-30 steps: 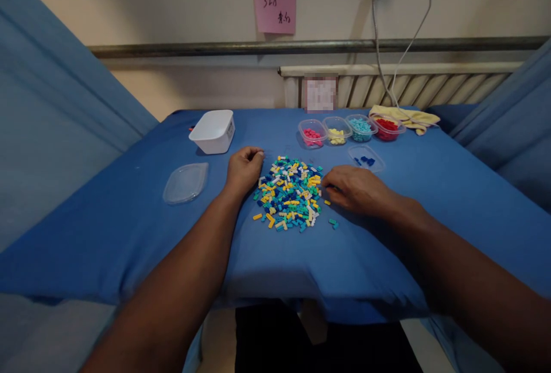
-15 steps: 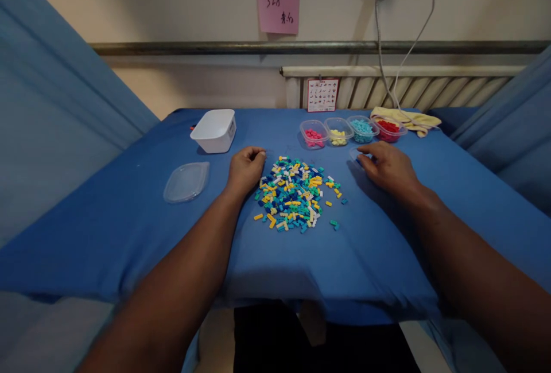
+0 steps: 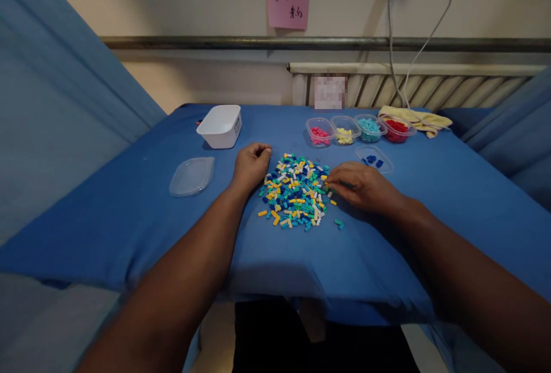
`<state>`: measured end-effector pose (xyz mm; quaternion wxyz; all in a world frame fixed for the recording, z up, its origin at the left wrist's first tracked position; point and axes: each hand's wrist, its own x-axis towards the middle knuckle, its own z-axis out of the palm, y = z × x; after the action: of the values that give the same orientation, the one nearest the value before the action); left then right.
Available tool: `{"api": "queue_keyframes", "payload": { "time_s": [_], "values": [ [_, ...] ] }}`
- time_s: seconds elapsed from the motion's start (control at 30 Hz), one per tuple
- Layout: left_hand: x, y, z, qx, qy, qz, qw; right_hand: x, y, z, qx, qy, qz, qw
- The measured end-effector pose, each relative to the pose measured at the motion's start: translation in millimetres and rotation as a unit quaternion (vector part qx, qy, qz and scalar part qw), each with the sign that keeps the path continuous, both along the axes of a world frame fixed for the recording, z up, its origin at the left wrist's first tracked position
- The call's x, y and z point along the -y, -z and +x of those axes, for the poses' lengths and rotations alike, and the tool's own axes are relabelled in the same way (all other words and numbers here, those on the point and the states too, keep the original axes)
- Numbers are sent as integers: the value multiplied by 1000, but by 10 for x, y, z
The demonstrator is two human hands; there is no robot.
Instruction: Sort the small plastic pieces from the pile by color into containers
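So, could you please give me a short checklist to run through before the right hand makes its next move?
1. Right hand at the right edge of the mixed brick pile: ok.
2. Brick held in that hand: cannot tell, too small to make out.
3. Left hand beside the pile's left edge: ok.
4. Dark blue bricks inside the clear tray: ok.
5. All loose bricks within the pile: not ok, green-blue bricks lie apart.
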<state>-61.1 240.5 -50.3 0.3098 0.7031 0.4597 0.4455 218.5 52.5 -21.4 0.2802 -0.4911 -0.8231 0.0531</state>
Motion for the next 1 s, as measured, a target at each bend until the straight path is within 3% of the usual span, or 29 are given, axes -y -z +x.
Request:
{"api": "queue_keyframes", "payload": {
  "time_s": [0.07, 0.23, 0.37, 0.53, 0.67, 0.73, 0.83, 0.93, 1.0],
  "values": [
    [-1, 6, 0, -3, 0, 0, 1000, -4, 13, 42, -1, 10, 11, 1000],
    [34, -22, 1, -5, -6, -7, 1000, 17, 1, 31, 48, -41, -28, 998],
    [56, -49, 10, -15, -3, -11, 1000, 2, 9, 22, 23, -5, 2, 1000],
    [54, -28, -4, -14, -9, -2, 1000, -56, 51, -15, 29, -34, -16, 999],
    [46, -16, 17, -10, -7, -3, 1000, -24, 39, -6, 3, 12, -4, 1000],
    [85, -86, 61, 5, -6, 5, 1000, -19, 49, 18, -18, 48, 18, 999],
    [351, -356, 88, 44, 28, 20, 998, -56, 104, 55, -30, 85, 41, 995],
    [917, -699, -74, 60, 121, -38, 990, -125, 178, 65, -32, 92, 42, 994],
    [1313, -840, -269, 44, 146, -74, 986, -176, 219, 52, -31, 84, 40, 995]
  ]
}}
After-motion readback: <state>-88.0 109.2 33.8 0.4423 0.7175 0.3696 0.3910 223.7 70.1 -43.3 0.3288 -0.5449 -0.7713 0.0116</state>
